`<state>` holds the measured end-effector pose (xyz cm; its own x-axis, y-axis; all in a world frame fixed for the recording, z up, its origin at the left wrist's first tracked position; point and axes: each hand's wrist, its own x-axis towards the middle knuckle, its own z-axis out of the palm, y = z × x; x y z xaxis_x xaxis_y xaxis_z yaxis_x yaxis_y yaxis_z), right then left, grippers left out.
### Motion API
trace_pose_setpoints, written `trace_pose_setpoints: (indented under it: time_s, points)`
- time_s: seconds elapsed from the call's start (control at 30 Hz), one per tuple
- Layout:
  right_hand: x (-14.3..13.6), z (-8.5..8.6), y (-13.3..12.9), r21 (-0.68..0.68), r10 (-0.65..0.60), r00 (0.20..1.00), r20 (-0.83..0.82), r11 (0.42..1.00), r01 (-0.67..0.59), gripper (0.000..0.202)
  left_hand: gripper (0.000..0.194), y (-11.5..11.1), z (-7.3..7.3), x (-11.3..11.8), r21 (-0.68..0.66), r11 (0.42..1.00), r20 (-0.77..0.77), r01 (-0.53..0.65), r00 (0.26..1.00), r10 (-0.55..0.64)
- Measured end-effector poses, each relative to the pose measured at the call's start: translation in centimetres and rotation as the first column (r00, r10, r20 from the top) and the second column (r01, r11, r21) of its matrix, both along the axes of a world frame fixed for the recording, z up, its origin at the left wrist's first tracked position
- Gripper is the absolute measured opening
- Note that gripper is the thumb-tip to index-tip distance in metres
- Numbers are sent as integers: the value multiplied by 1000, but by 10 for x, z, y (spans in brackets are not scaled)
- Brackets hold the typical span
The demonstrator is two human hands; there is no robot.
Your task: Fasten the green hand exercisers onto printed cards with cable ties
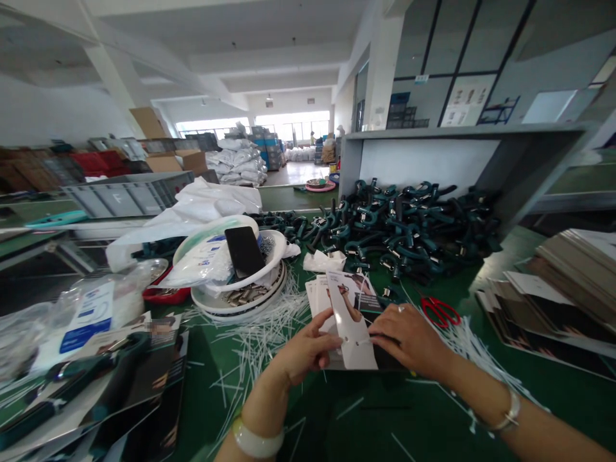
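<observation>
A folded printed card [353,321] stands tilted before me, its white flap turned up with small holes near the lower part. My left hand [308,350] grips the flap's left edge, thumb in front and forefinger along the side. At the right edge, the fingers of my right hand [409,337] are pinched together; a thin white cable tie [360,344] runs from a hole toward their tips. More printed cards [315,295] lie beneath and behind it. Loose white cable ties [255,346] are scattered on the green table [356,417].
Dark green hand tools [399,224] are heaped at the back. Red-handled scissors [440,311] lie right of my right hand. Stacked cards [558,308] stand far right. A phone [244,252] rests on white bowls [235,308]; tools on cards [120,378] lie left.
</observation>
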<state>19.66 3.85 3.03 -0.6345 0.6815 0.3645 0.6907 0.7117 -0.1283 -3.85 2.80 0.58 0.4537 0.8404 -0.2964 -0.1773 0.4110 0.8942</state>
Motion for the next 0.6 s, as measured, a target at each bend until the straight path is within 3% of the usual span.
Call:
trace_pose_setpoints:
  time_s: [0.1, 0.2, 0.3, 0.37, 0.47, 0.6]
  points:
    - [25, -6, -3, -136, -76, 989, -129, 989, 59, 21, 82, -2, 6, 3, -2, 1000, -49, 12, 999, -12]
    - [43, -27, -15, -300, -246, 928, -278, 941, 160, 34, 82, -2, 8, 6, -7, 1000, -84, 22, 996, -22]
    - [49, -52, -28, -427, -435, 793, -425, 870, 248, 45, 67, -2, 4, 11, 62, 998, -168, -1, 986, 12]
    - [51, -64, -35, -475, -515, 679, -523, 838, 269, 52, 48, -4, 2, 14, 182, 983, -321, -7, 945, 66]
    - [56, -73, -38, -557, -585, 554, -592, 794, 243, 56, 29, -13, 2, 17, 371, 918, -584, 143, 804, 111]
    - [62, -74, -39, -642, -600, 510, -616, 758, 117, 51, 23, -26, 8, 24, 449, 820, -826, 355, 515, 230]
